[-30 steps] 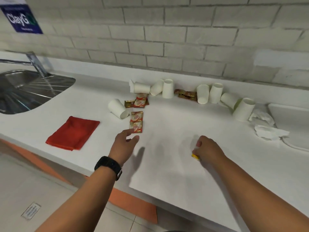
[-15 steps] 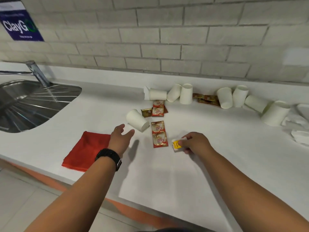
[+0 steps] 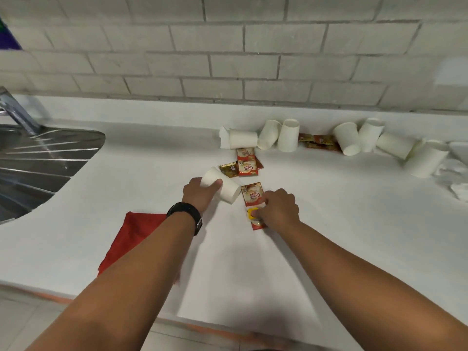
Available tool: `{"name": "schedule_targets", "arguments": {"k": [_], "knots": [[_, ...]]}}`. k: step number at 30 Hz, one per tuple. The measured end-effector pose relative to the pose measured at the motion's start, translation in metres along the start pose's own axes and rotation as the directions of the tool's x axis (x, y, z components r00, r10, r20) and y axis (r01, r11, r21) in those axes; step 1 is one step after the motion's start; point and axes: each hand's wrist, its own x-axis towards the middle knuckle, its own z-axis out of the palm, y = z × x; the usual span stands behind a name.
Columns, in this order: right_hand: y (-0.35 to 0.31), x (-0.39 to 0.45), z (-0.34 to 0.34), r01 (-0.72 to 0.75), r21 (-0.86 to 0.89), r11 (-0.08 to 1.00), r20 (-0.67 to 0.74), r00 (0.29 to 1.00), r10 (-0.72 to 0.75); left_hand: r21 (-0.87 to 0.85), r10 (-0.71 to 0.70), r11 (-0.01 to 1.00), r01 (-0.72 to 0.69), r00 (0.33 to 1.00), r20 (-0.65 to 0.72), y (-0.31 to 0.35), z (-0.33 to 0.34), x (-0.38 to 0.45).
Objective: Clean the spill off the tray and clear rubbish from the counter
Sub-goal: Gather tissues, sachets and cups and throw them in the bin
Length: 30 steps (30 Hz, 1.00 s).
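just below frame centre the left hand [image 3: 200, 196] curls round a tipped paper cup [image 3: 222, 188], thumb over its side. right of it the right hand [image 3: 277, 210] pinches a small yellow packet [image 3: 252, 214] and presses on the red sachets [image 3: 252, 196] lying flat on the bench [image 3: 152, 173]. more cups [image 3: 287, 135] and sachets line the wall toward upper right, with crumpled tissue [image 3: 453, 178] at the right edge; a red cloth [image 3: 131, 239] lies lower left under the forearm. likely risk: thin sachets hug the surface, so the packet already held may slip while gathering another, and squeezing could crush the cup. the tray is barely visible, if at all, at the right edge.
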Motion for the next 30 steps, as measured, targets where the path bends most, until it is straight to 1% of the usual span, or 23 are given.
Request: {"name": "schedule_targets", "arguments": {"k": [2,4,6,10,14,16,18,19,22,24,27,28,30], "knots": [[0.0,-0.002,0.003,0.004,0.022,1.0,-0.016,1.0,-0.004,-0.017,-0.008,1.0,0.007,1.0,-0.006,-0.003,0.0,0.001],[-0.001,-0.003,0.002,-0.051,0.089,0.995,0.012,0.999,0.05,-0.03,0.01,1.0,-0.01,1.0,-0.006,-0.007,-0.001,0.003],[-0.003,-0.006,0.002,-0.106,0.153,0.983,0.049,0.994,0.1,-0.086,0.037,0.996,-0.037,0.999,0.006,-0.009,-0.002,0.002],[-0.001,-0.014,0.002,-0.164,0.388,0.907,0.096,0.986,0.137,-0.224,0.051,0.973,-0.046,0.998,0.02,-0.01,-0.001,-0.01],[0.013,-0.024,-0.009,-0.236,0.485,0.842,0.187,0.969,0.163,-0.214,0.058,0.976,-0.046,0.997,0.05,-0.008,0.009,-0.022],[0.026,-0.028,-0.018,-0.224,0.503,0.835,0.212,0.968,0.132,-0.207,0.055,0.978,-0.038,0.995,0.078,-0.006,0.017,-0.027],[0.04,-0.036,-0.028,-0.2,0.55,0.811,0.2,0.974,0.104,-0.213,0.065,0.976,-0.042,0.992,0.106,-0.004,0.028,-0.033],[0.046,-0.038,-0.031,-0.197,0.605,0.771,0.19,0.977,0.101,-0.231,0.069,0.972,-0.043,0.992,0.108,-0.004,0.031,-0.035],[0.077,-0.053,-0.041,-0.216,0.795,0.567,0.172,0.976,0.13,-0.308,0.092,0.95,-0.052,0.989,0.117,0.003,0.051,-0.051],[0.103,-0.063,-0.048,-0.207,0.864,0.459,0.148,0.976,0.161,-0.36,0.121,0.93,-0.067,0.984,0.128,0.012,0.068,-0.067],[0.14,-0.084,-0.066,-0.181,0.958,0.223,0.146,0.976,0.162,-0.391,0.188,0.915,-0.104,0.965,0.184,0.028,0.096,-0.095],[0.156,-0.095,-0.076,-0.162,0.973,0.162,0.137,0.978,0.155,-0.386,0.215,0.915,-0.119,0.953,0.214,0.035,0.11,-0.109],[0.179,-0.112,-0.089,-0.135,0.988,0.073,0.124,0.983,0.137,-0.371,0.269,0.914,-0.162,0.928,0.257,0.044,0.132,-0.132]]}}
